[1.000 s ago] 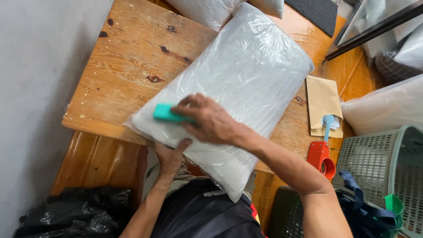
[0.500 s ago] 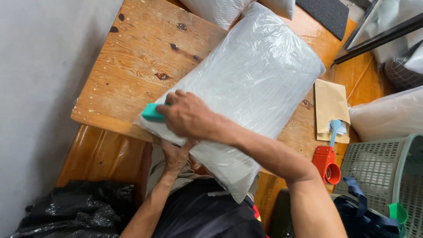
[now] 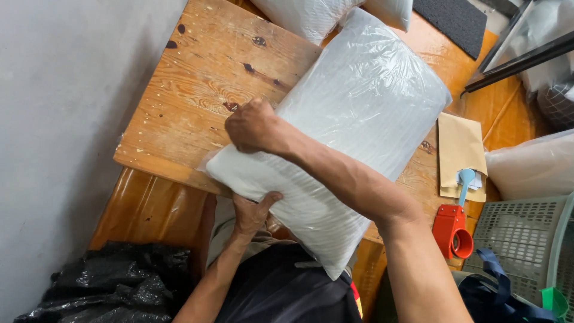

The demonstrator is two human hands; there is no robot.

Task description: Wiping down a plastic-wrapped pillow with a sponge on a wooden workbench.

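A white pillow sealed in clear plastic (image 3: 359, 113) lies slantwise on a wooden table (image 3: 197, 90), its near end hanging over the front edge. My right hand (image 3: 254, 125) is curled into a fist on the pillow's near left corner, and nothing shows inside the fist. My left hand (image 3: 254, 212) reaches up from below the table edge and grips the underside of the pillow's overhanging end.
A red tape dispenser (image 3: 451, 230) and a brown envelope (image 3: 459, 152) lie at the table's right end. A grey plastic basket (image 3: 520, 239) stands at the right and a black plastic bag (image 3: 113, 281) at lower left. More bagged pillows (image 3: 305, 15) sit at the far edge.
My right hand slid left along the pillow to its corner. The teal object it held earlier has gone out of sight. The left hand stays under the pillow's end.
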